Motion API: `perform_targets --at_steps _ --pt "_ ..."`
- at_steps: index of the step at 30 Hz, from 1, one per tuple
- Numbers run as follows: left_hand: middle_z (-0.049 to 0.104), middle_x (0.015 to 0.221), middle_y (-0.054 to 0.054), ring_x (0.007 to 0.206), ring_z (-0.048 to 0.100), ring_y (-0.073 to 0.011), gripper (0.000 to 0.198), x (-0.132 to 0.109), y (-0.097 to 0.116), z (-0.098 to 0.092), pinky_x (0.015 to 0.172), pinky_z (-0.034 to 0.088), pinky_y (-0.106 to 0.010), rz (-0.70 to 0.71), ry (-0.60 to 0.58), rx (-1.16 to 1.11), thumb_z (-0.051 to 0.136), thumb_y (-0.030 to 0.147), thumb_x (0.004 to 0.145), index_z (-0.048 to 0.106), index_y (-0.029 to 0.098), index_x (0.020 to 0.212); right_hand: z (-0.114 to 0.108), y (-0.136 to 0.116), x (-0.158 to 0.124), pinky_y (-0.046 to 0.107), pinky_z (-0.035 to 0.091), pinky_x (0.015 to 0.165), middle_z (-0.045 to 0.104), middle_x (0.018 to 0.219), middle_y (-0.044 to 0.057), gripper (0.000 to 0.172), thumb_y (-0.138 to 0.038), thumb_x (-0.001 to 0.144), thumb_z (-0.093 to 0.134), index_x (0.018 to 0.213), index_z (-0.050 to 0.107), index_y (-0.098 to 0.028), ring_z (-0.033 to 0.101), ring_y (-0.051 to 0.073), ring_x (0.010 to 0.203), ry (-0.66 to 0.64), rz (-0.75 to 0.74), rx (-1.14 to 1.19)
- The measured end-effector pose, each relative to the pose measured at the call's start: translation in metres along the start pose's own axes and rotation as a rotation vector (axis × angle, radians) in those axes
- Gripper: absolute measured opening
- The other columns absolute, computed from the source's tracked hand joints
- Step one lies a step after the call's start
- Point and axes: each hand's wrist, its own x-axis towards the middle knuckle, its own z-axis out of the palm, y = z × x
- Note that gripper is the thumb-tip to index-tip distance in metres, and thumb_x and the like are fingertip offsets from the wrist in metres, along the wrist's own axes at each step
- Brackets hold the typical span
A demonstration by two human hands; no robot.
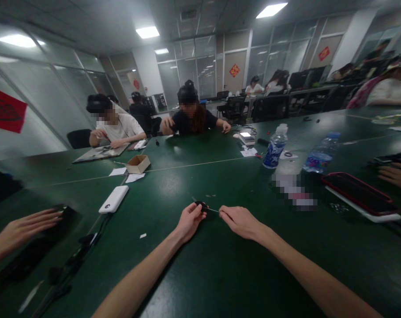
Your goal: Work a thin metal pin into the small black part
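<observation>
Both my hands rest on a dark green table [200,265] in front of me. My left hand [189,221] is closed around a small black object [200,205] at its fingertips. A thin metal pin or wire [212,210] runs from that black object to my right hand [241,221], whose fingers pinch its other end. A few tiny bits [210,195] lie on the table just beyond my hands.
A white power bank [114,199] with a cable lies at left, near a neighbour's hand [24,227] on a black device. A cardboard box [138,164], two water bottles [275,148], a red-cased phone [359,194] and another person's hand [397,174] lie around. Several people sit across the table.
</observation>
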Motion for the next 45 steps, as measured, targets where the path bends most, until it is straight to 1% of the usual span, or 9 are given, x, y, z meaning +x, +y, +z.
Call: perform_targets --at_steps 3,6,11,14,19,24,31,38,45 --pt "0.067 0.087 -0.009 0.066 0.06 -0.0075 0.03 0.0 0.0 0.0 0.064 0.052 -0.015 0.004 -0.006 -0.002 0.078 0.027 0.069 0.066 0.007 0.088 -0.002 0.004 0.0 0.026 0.041 0.066 0.062 0.088 0.004 0.031 -0.034 0.097 0.031 0.102 0.058 -0.019 0.057 0.015 0.074 0.018 -0.058 0.039" --pt "0.067 0.087 -0.008 0.065 0.06 -0.0073 0.029 0.0 0.0 -0.001 0.064 0.052 -0.015 0.004 -0.013 -0.006 0.078 0.026 0.069 0.066 0.008 0.088 -0.004 0.007 -0.001 0.028 0.043 0.071 0.063 0.094 0.004 0.031 -0.035 0.096 0.035 0.105 0.06 -0.019 0.058 0.016 0.079 0.01 -0.097 0.095" --pt "0.067 0.087 -0.008 0.065 0.061 -0.0076 0.029 -0.001 0.001 0.0 0.064 0.052 -0.015 0.006 -0.007 -0.004 0.078 0.027 0.069 0.065 0.008 0.087 -0.005 0.011 -0.002 0.027 0.043 0.069 0.063 0.096 0.004 0.031 -0.037 0.095 0.038 0.106 0.061 -0.02 0.057 0.015 0.078 -0.019 -0.105 0.179" --pt "0.067 0.087 -0.008 0.066 0.061 -0.0079 0.029 -0.001 0.001 -0.001 0.064 0.052 -0.016 0.014 -0.011 -0.002 0.078 0.026 0.068 0.065 0.008 0.087 -0.004 0.012 -0.002 0.026 0.041 0.064 0.062 0.091 0.003 0.032 -0.038 0.096 0.037 0.106 0.061 -0.02 0.055 0.014 0.072 -0.046 -0.086 0.223" --pt "0.067 0.089 -0.008 0.069 0.061 -0.0092 0.037 0.001 -0.002 -0.003 0.067 0.051 -0.018 0.016 -0.01 0.008 0.078 0.027 0.068 0.065 0.01 0.097 -0.001 0.01 0.0 0.023 0.035 0.057 0.059 0.078 0.002 0.035 -0.038 0.097 0.033 0.099 0.062 -0.019 0.049 0.011 0.061 -0.063 -0.076 0.276" --pt "0.066 0.089 -0.008 0.069 0.061 -0.01 0.031 -0.001 -0.002 -0.001 0.068 0.05 -0.02 0.039 -0.011 0.02 0.079 0.027 0.067 0.066 0.009 0.088 0.0 0.008 0.0 0.022 0.031 0.053 0.051 0.069 -0.001 0.038 -0.039 0.098 0.029 0.094 0.06 -0.018 0.043 0.01 0.056 -0.09 -0.051 0.337" --pt "0.068 0.091 -0.01 0.068 0.061 -0.01 0.03 -0.002 0.0 0.002 0.067 0.05 -0.019 0.046 -0.002 0.01 0.079 0.028 0.067 0.066 0.008 0.086 0.0 0.008 -0.001 0.022 0.03 0.053 0.044 0.064 -0.003 0.04 -0.042 0.098 0.026 0.092 0.058 -0.018 0.041 0.01 0.055 -0.125 -0.006 0.372" --pt "0.068 0.091 -0.011 0.069 0.061 -0.01 0.03 -0.002 0.0 0.001 0.067 0.051 -0.019 0.049 -0.005 0.017 0.079 0.027 0.067 0.065 0.008 0.086 -0.003 0.003 -0.001 0.023 0.031 0.055 0.046 0.066 -0.002 0.04 -0.04 0.099 0.025 0.092 0.058 -0.018 0.041 0.01 0.057 -0.118 -0.011 0.362" --pt "0.068 0.092 -0.012 0.07 0.062 -0.0103 0.031 -0.002 -0.001 0.0 0.068 0.052 -0.019 0.062 -0.002 0.034 0.079 0.028 0.067 0.065 0.008 0.087 0.001 0.004 -0.001 0.022 0.029 0.052 0.044 0.065 -0.002 0.04 -0.043 0.098 0.026 0.091 0.057 -0.018 0.04 0.01 0.055 -0.113 0.005 0.399"
